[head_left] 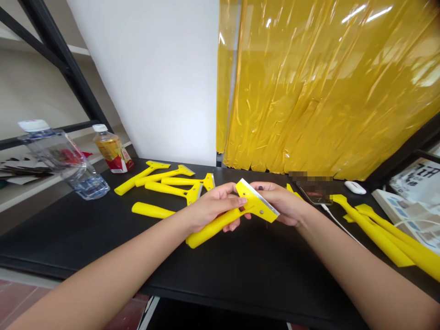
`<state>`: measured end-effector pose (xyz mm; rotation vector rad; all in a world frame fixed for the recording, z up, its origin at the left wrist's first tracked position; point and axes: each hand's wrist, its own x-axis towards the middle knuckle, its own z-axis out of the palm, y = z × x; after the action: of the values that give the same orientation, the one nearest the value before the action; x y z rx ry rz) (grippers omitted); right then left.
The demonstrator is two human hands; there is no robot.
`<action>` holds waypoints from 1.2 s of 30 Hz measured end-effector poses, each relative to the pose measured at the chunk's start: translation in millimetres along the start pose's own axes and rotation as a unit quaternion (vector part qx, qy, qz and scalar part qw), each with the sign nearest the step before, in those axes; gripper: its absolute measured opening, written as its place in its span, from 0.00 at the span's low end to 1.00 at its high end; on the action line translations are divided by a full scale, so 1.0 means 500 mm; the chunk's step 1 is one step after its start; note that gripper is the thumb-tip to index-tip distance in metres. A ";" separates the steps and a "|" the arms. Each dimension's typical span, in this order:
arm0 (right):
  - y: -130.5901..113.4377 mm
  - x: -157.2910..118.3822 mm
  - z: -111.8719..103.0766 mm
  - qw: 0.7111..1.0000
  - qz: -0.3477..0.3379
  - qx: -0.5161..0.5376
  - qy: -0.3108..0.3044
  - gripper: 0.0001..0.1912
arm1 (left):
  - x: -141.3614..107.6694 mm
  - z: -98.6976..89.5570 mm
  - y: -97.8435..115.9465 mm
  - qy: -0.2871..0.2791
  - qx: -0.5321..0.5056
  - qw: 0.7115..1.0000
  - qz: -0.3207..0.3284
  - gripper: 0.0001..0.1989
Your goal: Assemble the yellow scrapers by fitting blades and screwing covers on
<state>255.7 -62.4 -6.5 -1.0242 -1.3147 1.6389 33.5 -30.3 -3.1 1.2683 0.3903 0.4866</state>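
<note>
A yellow scraper (213, 228) with a metal blade edge and two screws in its head is held over the black table. My left hand (211, 204) is closed around its neck, the thumb pressed on the front of the head. Behind the blade end sits my right hand (283, 204), its fingers bent against the back of the head and largely hidden by it. The handle slants down toward the lower left. Beyond my left forearm lie several more yellow scrapers (168, 188), one of them partly covered by that arm.
At the left stand a clear water bottle (74, 167) and a smaller drink bottle (113, 149). To the right are more yellow scrapers (381, 233), a phone (314, 190) with a white cable, a white earbud case (355, 187) and a white box (405, 220). A yellow plastic curtain (302, 91) hangs behind.
</note>
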 end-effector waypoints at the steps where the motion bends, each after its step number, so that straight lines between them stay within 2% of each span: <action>1: 0.001 0.001 0.004 1.000 0.002 0.007 -0.001 0.14 | 0.000 -0.001 0.000 -0.003 -0.005 1.000 -0.002 0.19; 7: -0.003 0.000 0.018 1.000 0.004 0.029 0.000 0.13 | 0.000 -0.005 0.000 -0.007 0.000 1.000 -0.008 0.17; 15: -0.007 -0.005 0.010 1.000 0.006 0.001 0.000 0.14 | 0.000 -0.009 -0.004 -0.019 0.014 1.000 -0.013 0.16; 23: -0.028 -0.017 -0.009 1.000 -0.025 -0.010 -0.006 0.18 | 0.001 -0.003 0.007 0.026 0.053 0.998 0.026 0.16; 28: -0.023 -0.016 -0.002 1.000 -0.031 0.004 0.001 0.17 | -0.001 -0.006 0.005 0.009 0.055 0.998 0.029 0.16; 32: -0.012 -0.009 0.010 1.000 -0.003 0.020 -0.005 0.13 | -0.001 -0.008 0.001 -0.017 0.037 0.999 0.016 0.16; 36: -0.009 -0.006 0.027 0.998 0.011 0.055 -0.011 0.15 | 0.000 -0.007 -0.001 -0.021 0.011 1.000 0.008 0.17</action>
<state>244.8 -69.0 0.1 -0.9600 -1.2167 1.7238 31.5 -27.6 -4.5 1.3014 0.3516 0.4706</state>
